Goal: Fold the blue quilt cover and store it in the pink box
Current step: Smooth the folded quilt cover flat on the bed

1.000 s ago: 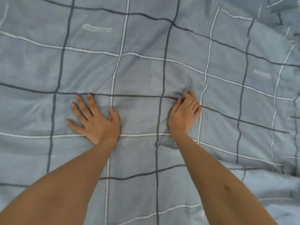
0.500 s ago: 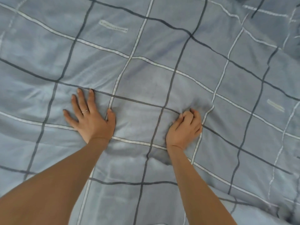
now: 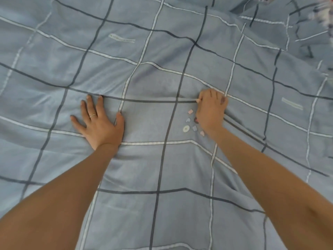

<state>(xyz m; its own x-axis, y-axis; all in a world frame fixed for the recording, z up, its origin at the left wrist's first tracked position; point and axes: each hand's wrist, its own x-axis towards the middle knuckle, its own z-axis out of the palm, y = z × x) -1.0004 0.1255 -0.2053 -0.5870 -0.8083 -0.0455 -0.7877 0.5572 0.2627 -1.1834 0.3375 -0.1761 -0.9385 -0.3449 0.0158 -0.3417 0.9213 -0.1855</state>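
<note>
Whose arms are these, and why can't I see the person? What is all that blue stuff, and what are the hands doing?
The camera sits on the person's head and looks down, so you see only their two bare arms, as they do. The blue stuff is a blue fabric quilt cover with dark and white grid lines, spread out and filling the picture. The left hand, wearing a thin ring, lies flat on it with fingers spread. The right hand has curled fingers that seem to pinch a fold of the cloth. Beside it are small pastel shapes on the fabric.
</note>
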